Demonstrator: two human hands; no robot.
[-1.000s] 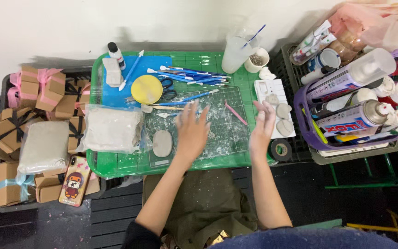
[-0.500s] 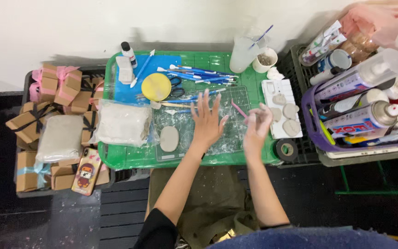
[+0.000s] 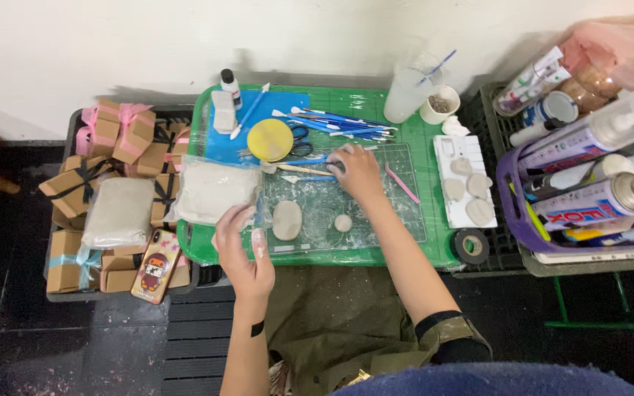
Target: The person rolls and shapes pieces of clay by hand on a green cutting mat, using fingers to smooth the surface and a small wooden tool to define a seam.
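My left hand (image 3: 242, 249) lies at the front edge of the green tray (image 3: 434, 246), its fingertips touching the lower corner of a clear plastic bag of white clay (image 3: 218, 191). My right hand (image 3: 357, 172) reaches to the middle of the tray, fingers curled over the blue-handled and wooden modelling tools (image 3: 306, 165); whether it grips one I cannot tell. Between the hands, on the clear sheet, lie a flat oval clay piece (image 3: 286, 220) and a small clay ball (image 3: 343, 222).
A yellow round lid (image 3: 270, 139) and several more tools (image 3: 346, 125) lie at the tray's back. Two cups (image 3: 409, 95) stand behind, a white palette with clay pieces (image 3: 467, 183) and a tape roll (image 3: 471, 246) to the right. Spray cans fill a purple basket (image 3: 511, 198). Gift boxes (image 3: 75, 187) and a phone (image 3: 154, 265) sit left.
My left hand pulled back from the sheet's middle to the bag's corner at the left. My right hand moved forward and left to the tools. The clay ball now lies uncovered on the sheet.
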